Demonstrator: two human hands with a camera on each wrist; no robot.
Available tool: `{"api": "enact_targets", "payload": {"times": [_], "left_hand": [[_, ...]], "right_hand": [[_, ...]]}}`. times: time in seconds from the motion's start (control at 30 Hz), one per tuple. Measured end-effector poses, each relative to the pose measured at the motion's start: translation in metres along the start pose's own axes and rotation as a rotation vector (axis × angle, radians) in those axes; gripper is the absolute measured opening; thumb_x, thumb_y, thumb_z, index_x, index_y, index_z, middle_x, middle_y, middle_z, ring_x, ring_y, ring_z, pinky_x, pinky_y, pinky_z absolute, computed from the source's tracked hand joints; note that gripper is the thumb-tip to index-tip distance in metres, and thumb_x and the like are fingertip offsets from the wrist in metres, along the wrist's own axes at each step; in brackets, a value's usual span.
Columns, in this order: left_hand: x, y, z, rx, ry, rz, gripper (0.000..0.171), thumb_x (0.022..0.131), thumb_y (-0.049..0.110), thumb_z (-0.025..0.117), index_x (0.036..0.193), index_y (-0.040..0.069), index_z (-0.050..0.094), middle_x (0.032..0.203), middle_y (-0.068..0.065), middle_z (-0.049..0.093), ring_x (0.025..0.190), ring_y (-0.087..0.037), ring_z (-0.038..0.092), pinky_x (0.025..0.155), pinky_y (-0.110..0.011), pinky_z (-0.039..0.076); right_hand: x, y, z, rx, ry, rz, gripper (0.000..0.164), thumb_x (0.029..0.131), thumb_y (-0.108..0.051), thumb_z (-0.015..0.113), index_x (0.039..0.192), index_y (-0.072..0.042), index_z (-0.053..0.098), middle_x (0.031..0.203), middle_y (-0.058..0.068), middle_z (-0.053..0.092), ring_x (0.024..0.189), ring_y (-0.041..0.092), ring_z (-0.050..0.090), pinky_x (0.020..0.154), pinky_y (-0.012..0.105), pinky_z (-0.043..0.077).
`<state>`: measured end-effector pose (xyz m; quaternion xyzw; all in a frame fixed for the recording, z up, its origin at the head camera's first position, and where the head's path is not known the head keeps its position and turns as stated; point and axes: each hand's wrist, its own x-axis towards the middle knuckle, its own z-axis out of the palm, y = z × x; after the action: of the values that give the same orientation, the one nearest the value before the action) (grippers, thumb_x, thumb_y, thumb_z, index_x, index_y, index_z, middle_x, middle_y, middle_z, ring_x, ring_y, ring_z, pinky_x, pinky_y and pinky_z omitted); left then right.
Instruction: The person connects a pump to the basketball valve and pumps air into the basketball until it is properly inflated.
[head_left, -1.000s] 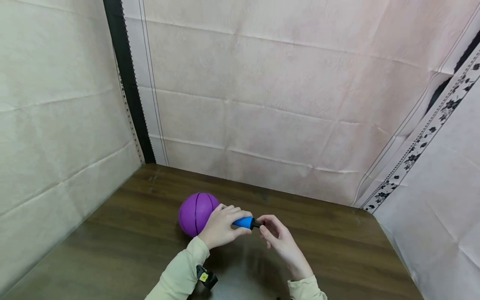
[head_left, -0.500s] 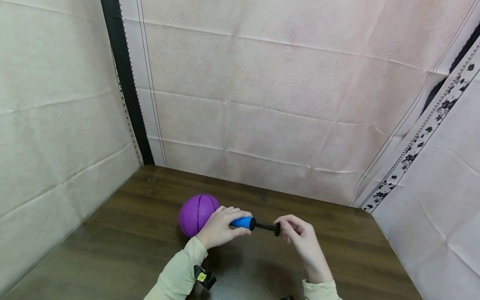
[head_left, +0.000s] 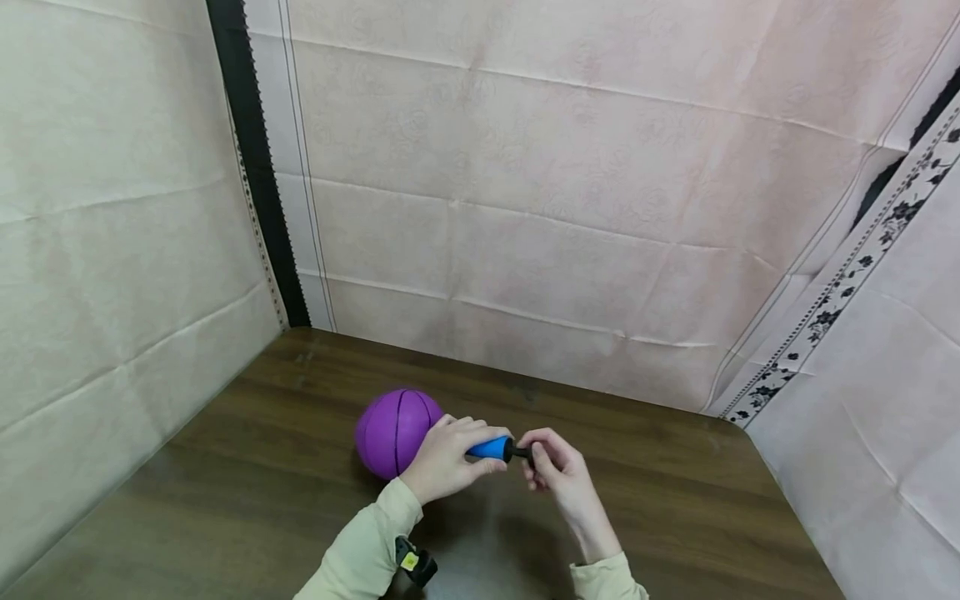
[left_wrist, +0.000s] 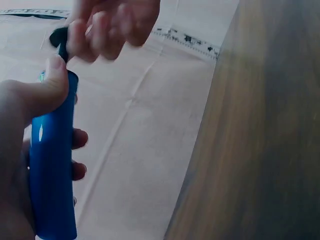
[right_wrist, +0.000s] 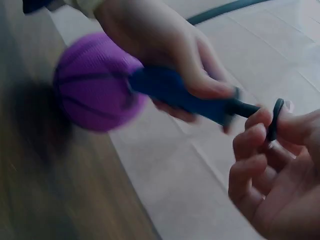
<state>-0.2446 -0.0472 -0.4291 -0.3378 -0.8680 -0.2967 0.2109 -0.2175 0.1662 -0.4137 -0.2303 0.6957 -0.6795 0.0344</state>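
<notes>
A blue hand pump (left_wrist: 54,165) lies in the grip of my left hand (head_left: 448,458), its fingers and thumb wrapped round the barrel. Its far end meets the purple ball (right_wrist: 97,82), which has dark seams like a basketball; the exact join is blurred. My right hand (head_left: 562,479) pinches the pump's black end handle (right_wrist: 275,120) between thumb and fingers. Only a short length of the black rod (right_wrist: 243,108) shows between barrel and handle. In the head view the ball (head_left: 393,433) sits on the table, just left of my left hand.
A brown wooden table (head_left: 247,492) lies under the hands. Pale cloth sheets (head_left: 480,208) hang behind it and on both sides. A small black device (head_left: 416,562) is strapped at my left wrist.
My right hand drew the pump handle out to the right, baring a longer rod, then pushed it back toward the barrel. The left hand and ball stay nearly in place.
</notes>
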Motion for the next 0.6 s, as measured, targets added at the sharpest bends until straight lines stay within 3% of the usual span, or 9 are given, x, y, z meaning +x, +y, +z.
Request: {"api": "enact_targets", "payload": {"times": [0.23,0.3,0.5,0.6], "left_hand": [[0.0,-0.003,-0.004,-0.067,-0.047,-0.007,0.039,0.086,0.042,0.07,0.123,0.03,0.064,0.104,0.008,0.07,0.095,-0.008,0.062,0.088,-0.033,0.043],[-0.001,-0.008,-0.007,-0.058,-0.034,-0.012,0.039,0.085,0.042,0.071,0.122,0.031,0.064,0.105,0.008,0.07,0.096,-0.008,0.062,0.089,-0.035,0.044],[-0.002,-0.016,-0.014,-0.026,0.05,-0.014,0.038,0.083,0.04,0.073,0.119,0.03,0.065,0.103,0.008,0.07,0.095,-0.01,0.062,0.085,-0.037,0.044],[-0.004,-0.016,-0.012,-0.024,0.032,-0.02,0.037,0.084,0.04,0.072,0.12,0.031,0.064,0.103,0.008,0.07,0.095,-0.009,0.061,0.085,-0.035,0.044]], "right_hand": [[-0.006,-0.006,-0.004,0.052,-0.053,0.028,0.016,0.104,-0.018,0.045,0.107,-0.013,0.059,0.073,-0.006,0.056,0.061,0.005,0.05,0.057,0.023,0.041],[-0.011,-0.014,-0.01,0.055,-0.054,-0.008,0.018,0.104,-0.016,0.043,0.107,-0.015,0.061,0.075,-0.008,0.057,0.062,0.003,0.05,0.057,0.022,0.041],[-0.022,-0.031,-0.029,0.168,-0.056,-0.198,0.03,0.105,-0.005,0.032,0.103,-0.013,0.061,0.07,-0.009,0.051,0.055,0.009,0.039,0.048,0.033,0.024],[-0.018,-0.026,-0.023,0.198,-0.083,-0.182,0.028,0.105,-0.005,0.033,0.101,-0.014,0.059,0.066,-0.009,0.046,0.053,0.012,0.033,0.047,0.033,0.022]]}}
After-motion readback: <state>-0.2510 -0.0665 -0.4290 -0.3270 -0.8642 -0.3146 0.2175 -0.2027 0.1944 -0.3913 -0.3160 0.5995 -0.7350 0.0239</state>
